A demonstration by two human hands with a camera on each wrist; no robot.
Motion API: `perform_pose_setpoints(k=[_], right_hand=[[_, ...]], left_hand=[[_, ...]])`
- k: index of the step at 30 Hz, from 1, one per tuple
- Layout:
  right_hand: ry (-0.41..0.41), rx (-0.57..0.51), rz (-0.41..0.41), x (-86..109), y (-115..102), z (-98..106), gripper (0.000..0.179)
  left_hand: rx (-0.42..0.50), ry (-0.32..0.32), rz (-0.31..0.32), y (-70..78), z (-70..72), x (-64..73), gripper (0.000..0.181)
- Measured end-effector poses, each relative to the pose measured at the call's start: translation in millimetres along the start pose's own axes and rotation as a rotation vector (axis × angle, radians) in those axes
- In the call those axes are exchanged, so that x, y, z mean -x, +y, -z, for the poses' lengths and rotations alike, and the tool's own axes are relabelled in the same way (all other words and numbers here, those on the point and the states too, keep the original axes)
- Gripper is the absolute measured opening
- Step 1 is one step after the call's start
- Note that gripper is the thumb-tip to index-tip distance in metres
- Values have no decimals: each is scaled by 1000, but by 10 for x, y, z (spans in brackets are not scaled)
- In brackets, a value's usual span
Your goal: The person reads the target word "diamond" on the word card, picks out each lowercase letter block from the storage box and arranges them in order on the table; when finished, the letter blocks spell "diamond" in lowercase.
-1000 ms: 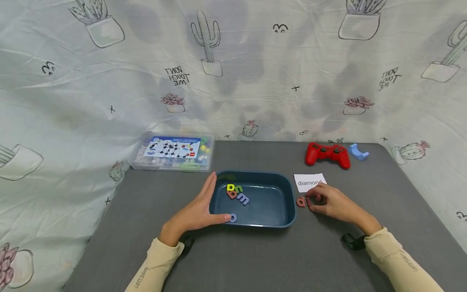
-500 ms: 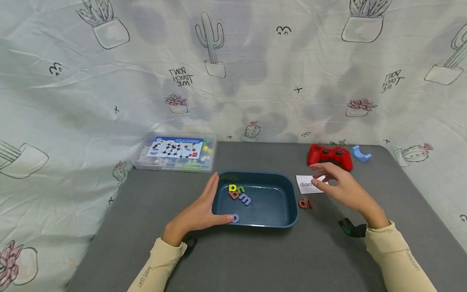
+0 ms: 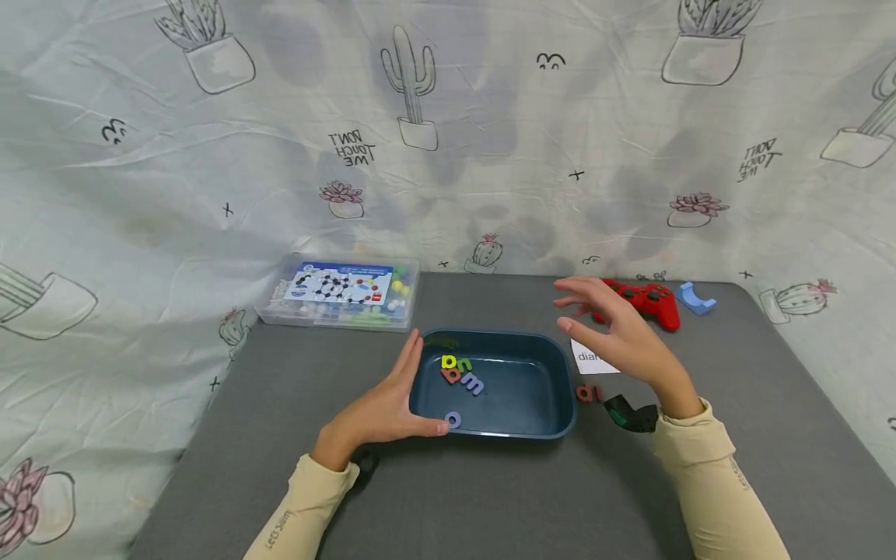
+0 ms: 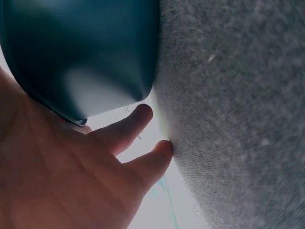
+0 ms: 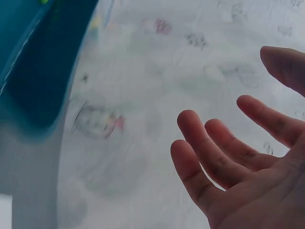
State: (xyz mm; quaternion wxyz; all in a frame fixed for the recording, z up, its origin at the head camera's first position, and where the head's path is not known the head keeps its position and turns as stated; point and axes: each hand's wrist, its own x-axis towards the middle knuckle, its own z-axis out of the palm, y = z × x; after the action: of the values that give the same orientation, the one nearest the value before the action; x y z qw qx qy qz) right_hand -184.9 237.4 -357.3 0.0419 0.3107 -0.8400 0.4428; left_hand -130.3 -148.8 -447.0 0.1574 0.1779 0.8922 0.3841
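Right hand [image 3: 623, 334]: fingers spread and a little bent, holding nothing. The right wrist view shows the palm with no piece in it. It hovers right of centre in the head view, in front of part of the white word card [image 3: 589, 361].

Left hand [image 3: 378, 408]: fingers extended along the left end of the dark blue tray [image 3: 528, 400], thumb at the near rim. Braced against it, not clenched. Can't tell if the thumb touches the blue o [image 3: 458, 421] just beside it.

What changed: a second ago the right hand was down at the red i [image 3: 598, 393]; now it's off it and has swung up and left. The i lies beside another red letter [image 3: 580, 394], a d I think, right of the tray and just below the card. So my read: that placement is finished, and both are out of hand.

Other letters are in the tray, left half: yellow one [image 3: 443, 362], green n [image 3: 464, 364], red-brown one [image 3: 446, 379], lilac m [image 3: 473, 383], plus the o at the near edge.

Further out: red game controller [image 3: 654, 305] partly behind the right hand, blue curved piece [image 3: 694, 302] right of it, clear plastic box [image 3: 339, 292] at the grey surface's [image 3: 483, 498] far left, cactus-print cloth [image 3: 504, 187] behind.
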Motion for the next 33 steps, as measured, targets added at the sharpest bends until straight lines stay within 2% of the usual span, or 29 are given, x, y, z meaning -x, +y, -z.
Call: perform_pose_setpoints(k=[6,14,19,26,33], right_hand=[[-31,-59,76,-255,-114,-222,56],[-98,-117,86,-451,-183,-517,61],[-162,-152,127,-528,-140,-708,69],[-252,-200,130,-579,-72,-968,72],[-376,-166,114,-632,-37,-1158,67]], left_hand=[[6,3,-12,-1,2,-2,141],[28,2,-11,5,-1,-3,140],[42,-3,-15,0,15,6,140],[65,-12,-9,-4,21,12,138],[76,-21,-5,9,30,17,136]])
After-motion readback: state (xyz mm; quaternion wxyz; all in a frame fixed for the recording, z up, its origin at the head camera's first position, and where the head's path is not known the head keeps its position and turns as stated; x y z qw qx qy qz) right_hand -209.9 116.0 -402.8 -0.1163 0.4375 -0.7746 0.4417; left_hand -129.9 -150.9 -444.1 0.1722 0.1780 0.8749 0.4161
